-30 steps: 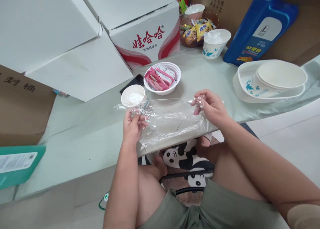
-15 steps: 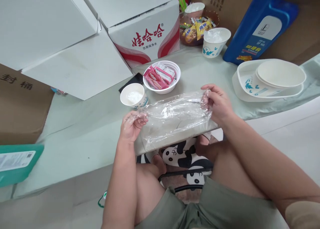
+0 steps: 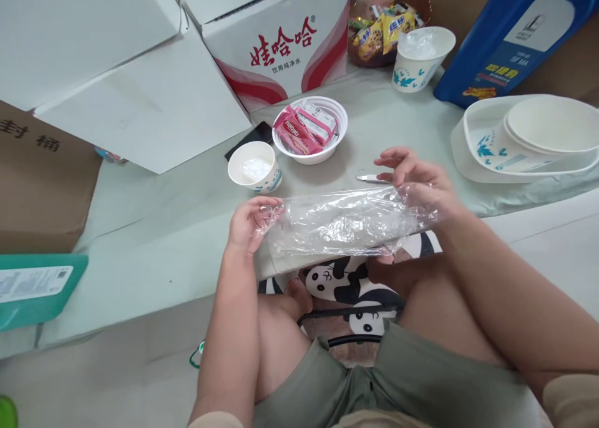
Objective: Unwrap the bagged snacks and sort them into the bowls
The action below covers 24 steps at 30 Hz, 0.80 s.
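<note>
A thin, clear plastic bag or sheet is stretched sideways between my two hands, over the near edge of the table. My left hand pinches its left end, fingers closed. At the other end my right hand has the plastic against its thumb and palm, with the forefingers bent and raised above it. Just past the right fingertips lies a slim metal tool like tweezers. A paper cup with crumpled clear plastic inside stands beyond my left hand. Behind it is a white bowl of pink wafer packets.
A dark phone-like slab lies by the bowl. Right stand a white tub holding paper cups, a blue jug, another paper cup and a snack basket. White boxes rise behind; a green container is left.
The plastic is pulled into a flatter, wider strip. My right hand has shifted right and its fingers have loosened, uncovering the metal tool. The view has tilted slightly down.
</note>
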Tool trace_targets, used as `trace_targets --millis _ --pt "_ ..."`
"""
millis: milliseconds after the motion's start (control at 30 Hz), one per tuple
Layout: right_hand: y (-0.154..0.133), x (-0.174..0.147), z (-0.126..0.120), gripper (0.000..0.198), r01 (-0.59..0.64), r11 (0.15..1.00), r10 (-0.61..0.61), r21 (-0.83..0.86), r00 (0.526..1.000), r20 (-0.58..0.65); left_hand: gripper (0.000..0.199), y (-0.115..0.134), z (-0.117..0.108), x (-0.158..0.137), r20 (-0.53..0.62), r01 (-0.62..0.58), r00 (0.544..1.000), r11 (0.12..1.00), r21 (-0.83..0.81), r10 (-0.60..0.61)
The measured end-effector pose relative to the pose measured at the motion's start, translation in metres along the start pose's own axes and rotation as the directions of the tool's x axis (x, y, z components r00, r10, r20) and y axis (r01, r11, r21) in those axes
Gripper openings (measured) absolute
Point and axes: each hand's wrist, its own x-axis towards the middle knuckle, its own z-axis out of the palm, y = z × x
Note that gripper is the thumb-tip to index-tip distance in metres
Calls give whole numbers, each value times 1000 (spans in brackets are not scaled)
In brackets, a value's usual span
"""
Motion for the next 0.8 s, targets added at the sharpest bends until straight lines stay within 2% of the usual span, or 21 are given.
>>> trace_targets --millis 100,167,233,267,333,400,433,467,533,567,633,700,733,767,800 --pt "3 -2 -9 9 58 982 -23 -181 981 190 34 2 -1 1 -19 33 999 999 -34 -34" --pt "7 -4 -14 17 122 957 -19 -262 930 366 27 1 -2 0 -27 13 1000 1000 9 -13" --pt "8 -4 -15 34 150 950 -8 -276 890 456 29 1 -3 -2 7 2 1000 997 81 -3" --pt "7 -4 -14 44 142 950 -5 -278 898 441 35 1 -4 -4 39 8 999 993 118 -12" --pt "4 -1 -6 51 71 945 27 -320 957 290 45 1 -5 -7 113 25 993 984 174 -46" --pt "-1 3 7 39 -62 936 100 -347 991 93 53 1 -5 -9 185 36 980 978 205 -75" --pt "-3 6 16 29 -130 936 153 -329 987 44 56 1 -5 -9 222 37 971 976 216 -86" --pt "-5 10 25 22 -188 937 211 -294 976 48 59 0 -5 -9 257 36 962 973 228 -96" --pt "-6 16 43 34 -270 936 316 -225 928 200 62 -1 -3 -9 313 32 943 967 253 -113" --pt "-5 18 51 45 -306 926 363 -221 881 302 61 -2 -2 -9 332 26 936 964 266 -117" --pt "-5 20 64 53 -354 888 457 -294 750 478 58 -4 -2 -9 357 11 927 960 281 -115" --pt "-4 19 72 36 -352 851 524 -389 610 594 57 -5 -3 -10 366 -12 927 966 260 -87" --pt "-4 18 74 23 -346 843 537 -412 572 619 61 -5 -4 -10 363 -32 930 974 225 -53" --pt "-5 17 74 16 -347 843 537 -410 572 620 68 -4 -6 -10 358 -54 934 983 176 -13" --pt "-5 16 73 15 -358 849 527 -388 608 594 77 -3 -7 -11 353 -73 935 990 119 26"
